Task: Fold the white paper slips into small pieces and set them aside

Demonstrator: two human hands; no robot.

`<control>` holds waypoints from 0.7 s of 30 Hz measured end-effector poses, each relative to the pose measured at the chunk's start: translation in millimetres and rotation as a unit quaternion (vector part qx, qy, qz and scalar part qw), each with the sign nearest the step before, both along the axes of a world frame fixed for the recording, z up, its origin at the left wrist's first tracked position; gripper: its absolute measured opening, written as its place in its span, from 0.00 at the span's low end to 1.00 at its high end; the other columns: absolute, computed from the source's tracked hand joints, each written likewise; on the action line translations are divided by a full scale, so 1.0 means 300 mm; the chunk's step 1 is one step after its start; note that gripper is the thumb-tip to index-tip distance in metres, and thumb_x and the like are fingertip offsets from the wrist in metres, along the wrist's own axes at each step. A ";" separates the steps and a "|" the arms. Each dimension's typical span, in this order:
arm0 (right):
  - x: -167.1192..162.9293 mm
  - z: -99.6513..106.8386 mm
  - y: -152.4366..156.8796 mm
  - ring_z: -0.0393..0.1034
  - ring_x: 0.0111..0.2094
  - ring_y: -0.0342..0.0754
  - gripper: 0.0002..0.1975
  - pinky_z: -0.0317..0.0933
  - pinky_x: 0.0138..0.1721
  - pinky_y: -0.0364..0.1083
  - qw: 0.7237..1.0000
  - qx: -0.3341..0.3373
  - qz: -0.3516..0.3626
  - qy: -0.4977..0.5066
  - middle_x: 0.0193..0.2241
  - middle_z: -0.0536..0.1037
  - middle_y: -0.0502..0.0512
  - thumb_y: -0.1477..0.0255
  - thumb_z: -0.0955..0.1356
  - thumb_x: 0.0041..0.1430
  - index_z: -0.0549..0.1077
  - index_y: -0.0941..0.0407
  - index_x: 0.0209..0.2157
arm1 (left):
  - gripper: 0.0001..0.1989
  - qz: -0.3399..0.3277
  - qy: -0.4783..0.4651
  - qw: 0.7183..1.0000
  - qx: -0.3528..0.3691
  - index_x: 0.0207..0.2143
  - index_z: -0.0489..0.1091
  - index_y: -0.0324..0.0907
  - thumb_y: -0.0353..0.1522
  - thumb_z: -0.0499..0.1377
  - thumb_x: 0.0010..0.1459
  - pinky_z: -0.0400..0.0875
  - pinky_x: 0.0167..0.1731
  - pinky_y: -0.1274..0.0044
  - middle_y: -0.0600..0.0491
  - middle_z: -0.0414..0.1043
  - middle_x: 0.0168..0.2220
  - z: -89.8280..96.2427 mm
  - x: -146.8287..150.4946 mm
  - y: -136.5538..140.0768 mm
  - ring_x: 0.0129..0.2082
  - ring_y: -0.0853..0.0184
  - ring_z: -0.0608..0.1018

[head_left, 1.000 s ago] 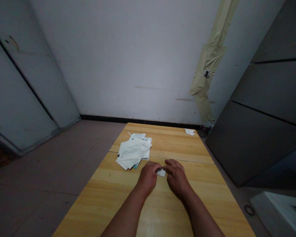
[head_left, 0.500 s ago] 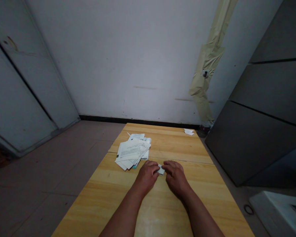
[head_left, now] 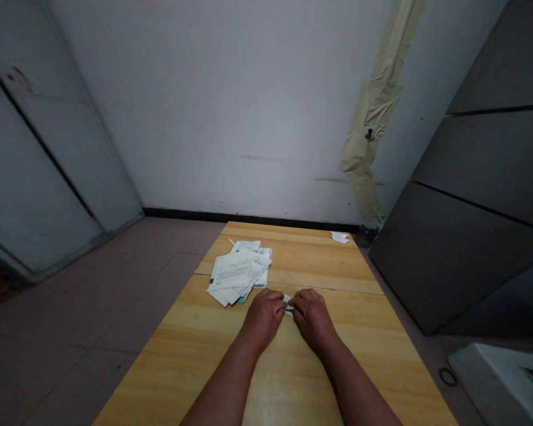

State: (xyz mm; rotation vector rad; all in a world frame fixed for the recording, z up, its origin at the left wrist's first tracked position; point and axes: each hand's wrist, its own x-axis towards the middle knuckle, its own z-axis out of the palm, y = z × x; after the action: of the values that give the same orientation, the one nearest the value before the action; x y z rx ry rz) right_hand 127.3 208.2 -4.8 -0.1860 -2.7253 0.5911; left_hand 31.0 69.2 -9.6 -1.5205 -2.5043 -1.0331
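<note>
A small folded piece of paper (head_left: 288,299) lies between my hands, low over the middle of the wooden table (head_left: 195,337). My left hand (head_left: 266,310) closes its fingers on the paper's left side. From the right, my right hand (head_left: 310,310) pinches the other side, its fingertips close to those of the left. Most of the paper is covered by the fingers. A pile of printed paper sheets (head_left: 235,275) rests on the table just beyond and left of my left hand.
Small white folded paper pieces (head_left: 339,237) lie at the table's far right corner. Behind the table stands a white wall (head_left: 249,118) with taped conduit (head_left: 364,154). A grey cabinet (head_left: 479,177) is at the right, and a white box (head_left: 501,378) sits on the floor.
My right hand has moved slightly left, onto the small paper, so less of it shows. My left hand has stayed nearly in place.
</note>
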 end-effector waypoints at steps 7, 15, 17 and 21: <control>0.007 0.007 -0.001 0.66 0.38 0.49 0.08 0.53 0.40 0.46 0.999 0.028 0.007 -0.026 0.32 0.77 0.54 0.78 0.67 0.59 0.78 0.54 0.31 | 0.12 0.043 0.002 0.999 0.003 0.25 0.74 0.40 0.20 0.55 0.55 0.66 0.39 0.74 0.50 0.74 0.31 0.001 -0.001 -0.001 0.36 0.64 0.72; 0.005 -0.013 0.023 0.65 0.38 0.49 0.07 0.53 0.40 0.45 0.998 -0.061 -0.036 0.003 0.32 0.76 0.53 0.77 0.68 0.57 0.78 0.54 0.30 | 0.10 0.076 -0.035 0.995 0.049 0.24 0.73 0.40 0.19 0.57 0.51 0.64 0.39 0.75 0.51 0.72 0.30 -0.019 -0.011 0.000 0.36 0.65 0.71; 0.000 -0.021 0.032 0.65 0.39 0.49 0.07 0.53 0.40 0.45 0.996 -0.074 -0.043 0.002 0.33 0.76 0.53 0.77 0.68 0.57 0.77 0.54 0.29 | 0.10 0.085 -0.045 0.994 0.051 0.23 0.74 0.40 0.19 0.57 0.50 0.64 0.39 0.75 0.51 0.72 0.29 -0.024 -0.016 0.003 0.36 0.65 0.71; -0.010 -0.029 0.032 0.64 0.39 0.49 0.07 0.52 0.39 0.45 0.996 -0.060 -0.065 -0.011 0.33 0.74 0.53 0.75 0.66 0.59 0.75 0.55 0.28 | 0.10 0.101 -0.053 0.993 0.037 0.23 0.75 0.40 0.20 0.58 0.51 0.64 0.40 0.74 0.51 0.71 0.29 -0.030 -0.020 0.013 0.36 0.64 0.71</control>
State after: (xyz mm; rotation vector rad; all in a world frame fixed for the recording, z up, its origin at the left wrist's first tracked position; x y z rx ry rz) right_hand 124.2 217.9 -13.7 -0.3987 -2.6749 0.7182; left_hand 25.0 73.0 -18.7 -1.1933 -2.5911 -1.1858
